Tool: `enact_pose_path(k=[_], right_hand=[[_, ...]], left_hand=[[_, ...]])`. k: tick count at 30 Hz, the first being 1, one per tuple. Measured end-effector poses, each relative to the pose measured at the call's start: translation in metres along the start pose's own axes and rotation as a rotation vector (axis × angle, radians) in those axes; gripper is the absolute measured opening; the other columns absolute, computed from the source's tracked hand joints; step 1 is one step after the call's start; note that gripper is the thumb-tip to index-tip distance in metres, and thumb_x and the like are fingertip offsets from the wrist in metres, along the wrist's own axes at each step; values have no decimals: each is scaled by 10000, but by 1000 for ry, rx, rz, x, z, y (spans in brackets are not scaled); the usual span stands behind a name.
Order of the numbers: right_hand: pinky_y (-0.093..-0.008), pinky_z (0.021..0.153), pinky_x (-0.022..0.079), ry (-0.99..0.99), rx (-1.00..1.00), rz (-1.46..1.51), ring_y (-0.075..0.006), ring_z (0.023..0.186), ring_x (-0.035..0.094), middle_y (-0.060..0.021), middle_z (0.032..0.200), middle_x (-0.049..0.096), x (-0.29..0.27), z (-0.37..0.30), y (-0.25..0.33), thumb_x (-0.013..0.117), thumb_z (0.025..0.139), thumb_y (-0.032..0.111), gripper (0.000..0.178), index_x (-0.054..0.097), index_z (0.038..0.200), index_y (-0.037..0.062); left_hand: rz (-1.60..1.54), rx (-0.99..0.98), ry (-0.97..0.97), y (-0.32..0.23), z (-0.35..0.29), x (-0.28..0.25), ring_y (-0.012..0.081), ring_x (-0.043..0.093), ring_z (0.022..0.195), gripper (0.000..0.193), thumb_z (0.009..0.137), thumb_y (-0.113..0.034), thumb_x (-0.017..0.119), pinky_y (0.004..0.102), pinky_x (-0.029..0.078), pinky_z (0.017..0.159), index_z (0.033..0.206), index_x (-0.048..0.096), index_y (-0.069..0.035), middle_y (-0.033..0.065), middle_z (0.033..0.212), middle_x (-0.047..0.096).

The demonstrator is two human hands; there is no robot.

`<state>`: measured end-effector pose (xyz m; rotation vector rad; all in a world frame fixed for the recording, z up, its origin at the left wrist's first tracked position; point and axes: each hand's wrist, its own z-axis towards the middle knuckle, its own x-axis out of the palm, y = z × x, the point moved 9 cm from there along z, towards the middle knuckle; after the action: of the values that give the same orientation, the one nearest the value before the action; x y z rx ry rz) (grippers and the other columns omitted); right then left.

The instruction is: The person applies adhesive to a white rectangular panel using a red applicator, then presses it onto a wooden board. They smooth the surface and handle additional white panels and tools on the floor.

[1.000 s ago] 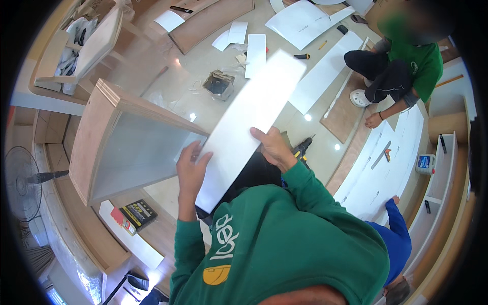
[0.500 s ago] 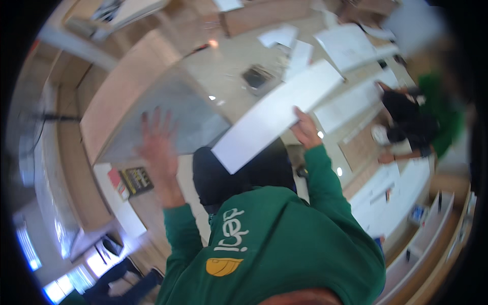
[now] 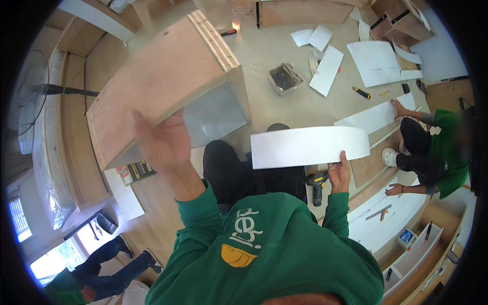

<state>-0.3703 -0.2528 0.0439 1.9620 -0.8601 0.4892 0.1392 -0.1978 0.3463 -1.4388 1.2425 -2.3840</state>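
Observation:
A wooden box (image 3: pixel 152 81) with a plywood outer face and a grey inner face stands tilted in front of me on the left. At its near edge is my left hand (image 3: pixel 168 142), palm up; the thumb, smeared by motion, lies over the plywood, and the fingers go under the edge into the open side. My right hand (image 3: pixel 339 175) grips a long white panel strip (image 3: pixel 305 147) near its right end, thumb on top. The strip hangs nearly level above my knees. A yellow-and-black cordless drill (image 3: pixel 317 188) stands on the floor beside my right hand.
At right a co-worker (image 3: pixel 442 147) in green touches a white panel (image 3: pixel 376 114). A small carton (image 3: pixel 284 80), white offcuts (image 3: pixel 327 71) and a utility knife (image 3: pixel 361 92) lie ahead. A drawer unit (image 3: pixel 417 249) stands lower right; another person (image 3: pixel 101 279) is lower left.
My left hand has come from spread in the air to the box's edge, and the box now shows more plywood. The white strip has swung from slanted to nearly level, farther right.

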Motion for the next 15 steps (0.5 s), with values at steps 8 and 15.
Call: enact_pose_path(k=[8,15], right_hand=[[-422,1114,439,-226,-31,32,-262,1299,518,-130,1400,534,-24,13,9,621,983,156,465,450,1389,6],[-431,1116,422,-261,-5,91,-260,1285,516,-133,1373,549,-33,33,-4,589,1004,174,424,461,1372,9]], left_hand=[[-159,-74,105,-3,70,-7,338,583,1216,481,921,-123,590,483,496,1044,1325,462,106,255,1322,565],[-52,-61,136,-13,167,-15,337,600,1163,404,863,-50,643,437,492,1040,1218,544,115,265,1231,600]])
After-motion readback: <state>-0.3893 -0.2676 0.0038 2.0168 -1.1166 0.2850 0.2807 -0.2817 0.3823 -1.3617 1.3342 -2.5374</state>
